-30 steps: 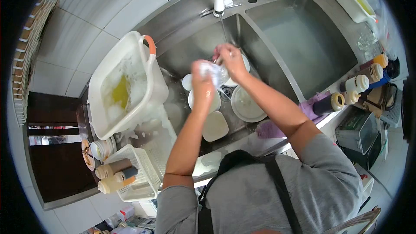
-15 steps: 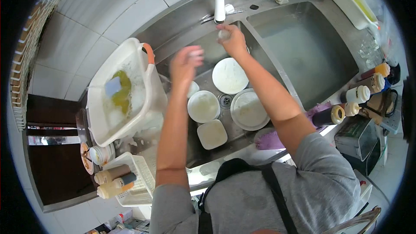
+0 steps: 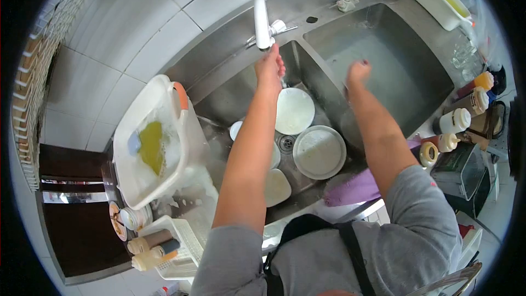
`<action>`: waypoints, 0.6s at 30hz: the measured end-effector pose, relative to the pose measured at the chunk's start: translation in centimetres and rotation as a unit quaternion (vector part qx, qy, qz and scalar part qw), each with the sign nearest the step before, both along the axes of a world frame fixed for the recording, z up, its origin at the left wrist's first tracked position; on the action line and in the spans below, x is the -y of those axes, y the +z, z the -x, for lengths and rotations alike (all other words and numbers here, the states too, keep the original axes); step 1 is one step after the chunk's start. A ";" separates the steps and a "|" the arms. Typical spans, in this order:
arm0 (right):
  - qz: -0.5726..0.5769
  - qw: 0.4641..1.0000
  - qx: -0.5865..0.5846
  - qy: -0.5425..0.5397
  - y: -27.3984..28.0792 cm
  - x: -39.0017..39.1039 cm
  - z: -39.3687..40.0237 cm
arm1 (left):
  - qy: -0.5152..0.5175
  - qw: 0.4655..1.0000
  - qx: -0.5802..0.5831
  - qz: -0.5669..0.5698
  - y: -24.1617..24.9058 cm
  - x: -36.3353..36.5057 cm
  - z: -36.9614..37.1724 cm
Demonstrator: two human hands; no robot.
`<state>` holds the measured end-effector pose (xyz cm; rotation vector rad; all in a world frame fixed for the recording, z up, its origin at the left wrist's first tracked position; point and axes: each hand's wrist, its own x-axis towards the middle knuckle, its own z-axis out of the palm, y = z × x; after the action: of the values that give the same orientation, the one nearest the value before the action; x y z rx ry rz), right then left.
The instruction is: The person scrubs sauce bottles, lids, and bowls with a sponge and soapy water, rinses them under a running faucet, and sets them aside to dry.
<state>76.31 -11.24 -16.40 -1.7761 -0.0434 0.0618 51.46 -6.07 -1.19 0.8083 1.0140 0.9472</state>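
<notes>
My left hand (image 3: 269, 67) is right under the spout of the white faucet (image 3: 262, 22), its fingers curled in. Over the water-filled right basin (image 3: 402, 49), close to the divider, my right hand (image 3: 359, 72) is bent down with its fingers closed; what they hold is hidden. Beneath my left hand in the left basin lie a white plate (image 3: 295, 111) and a round white dish (image 3: 319, 152) near the drain (image 3: 286, 143). A squarish white bowl (image 3: 278, 187) sits nearer my body, and my left forearm covers part of another bowl (image 3: 275, 156).
On the left stands a white tub (image 3: 123, 151) with suds, a yellow-green cloth and a sponge. A white basket (image 3: 186, 246) with sauce bottles (image 3: 150, 241) is closer to me. More bottles (image 3: 455, 120) line the right edge, and a white container (image 3: 433, 0) sits at the back right.
My right hand has moved right from the faucet, where it held a small clear cup, to over the right basin. My left hand has moved forward and right to the spout.
</notes>
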 end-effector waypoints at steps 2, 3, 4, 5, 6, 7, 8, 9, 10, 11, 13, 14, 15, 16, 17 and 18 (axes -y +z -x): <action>0.338 0.933 -0.014 -0.125 -8.4 0.7 -6.5 | -0.011 1.000 -0.017 -0.001 -0.8 0.2 1.0; 0.392 0.909 -0.079 -0.122 -9.2 3.0 -7.3 | -0.017 0.999 -0.016 0.048 -0.5 0.7 1.8; 0.379 0.912 -0.140 -0.067 -10.0 4.8 -7.9 | -0.013 0.997 -0.011 0.076 -1.5 0.6 2.4; 0.317 0.929 -0.193 0.003 -11.3 5.9 -8.6 | -0.020 0.996 0.006 0.090 -2.1 0.8 3.0; 0.221 0.942 -0.242 0.065 -11.1 6.2 -8.1 | -0.022 0.996 0.019 0.087 -2.9 0.7 3.7; 0.105 0.946 -0.289 0.106 -11.1 5.8 -7.6 | -0.027 0.995 0.033 0.090 -3.9 0.7 3.9; -0.017 0.935 -0.324 0.144 -10.9 4.3 -7.3 | -0.027 0.995 0.036 0.093 -4.7 0.5 3.8; -0.125 0.909 -0.354 0.180 -9.0 3.2 -6.1 | -0.021 0.991 0.064 0.111 -5.5 0.5 3.5; -0.216 0.870 -0.377 0.234 -6.2 2.4 -5.3 | -0.015 0.987 0.094 0.126 -6.0 0.2 2.9; -0.279 0.817 -0.398 0.310 -2.0 1.6 -3.7 | -0.013 0.987 0.099 0.128 -6.4 -0.2 2.1; -0.326 0.680 -0.412 0.511 6.6 1.0 0.2 | -0.076 0.965 0.193 0.159 -7.6 -0.9 -0.1; -0.304 0.610 -0.397 0.615 10.1 1.0 2.5 | -0.077 0.964 0.195 0.164 -8.5 -1.6 -1.2; -0.281 0.532 -0.362 0.712 13.5 1.0 4.8 | -0.099 0.949 0.260 0.147 -9.5 -2.5 -2.3; -0.234 0.617 -0.302 0.688 14.4 0.9 7.6 | -0.124 0.930 0.322 0.127 -10.0 -2.8 -3.2; -0.185 0.696 -0.238 0.652 15.1 1.3 10.2 | -0.132 0.929 0.321 0.130 -9.0 -2.3 -3.6; -0.201 0.750 -0.157 0.611 15.1 1.9 12.5 | -0.077 0.942 0.298 0.136 -7.1 -1.8 -3.5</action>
<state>63.80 -13.11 -1.30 -1.0110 -0.9086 1.2057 54.93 -4.32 -8.24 0.3238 0.5240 0.8194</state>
